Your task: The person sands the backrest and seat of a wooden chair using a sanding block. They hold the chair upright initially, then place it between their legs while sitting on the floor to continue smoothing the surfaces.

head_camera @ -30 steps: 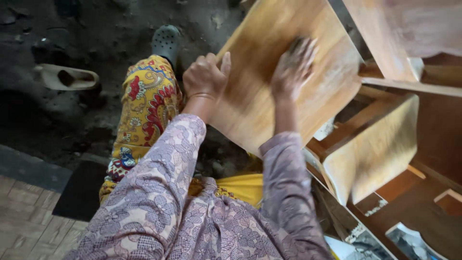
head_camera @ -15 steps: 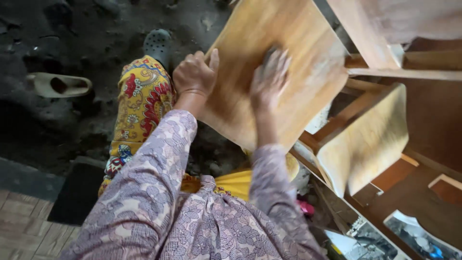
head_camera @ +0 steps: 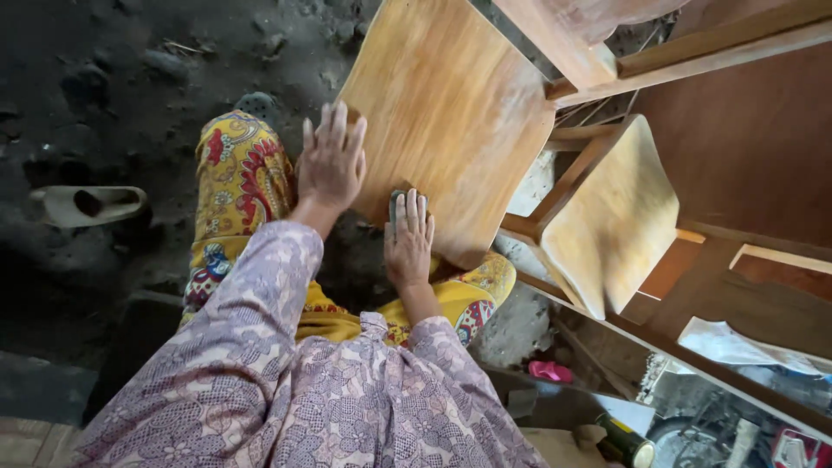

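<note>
A light wooden chair seat (head_camera: 451,113) tilts in front of me, over my knees in yellow patterned trousers. My left hand (head_camera: 332,165) lies flat with fingers spread on the seat's left edge, steadying it. My right hand (head_camera: 408,236) presses a small dark sanding pad (head_camera: 396,202) against the seat's near lower part; only the pad's top edge shows beyond my fingers. Both arms wear purple flowered sleeves.
A second wooden seat (head_camera: 611,221) and its frame stand at right, beside a brown wooden panel (head_camera: 745,147). A pale slipper (head_camera: 91,205) lies on dark dirt ground at left. A pink object (head_camera: 552,372) and a can (head_camera: 626,444) sit low at right.
My right hand has slid down the seat from its upper middle to the near lower part. My left hand stayed on the seat's left edge, fingers now spread flatter.
</note>
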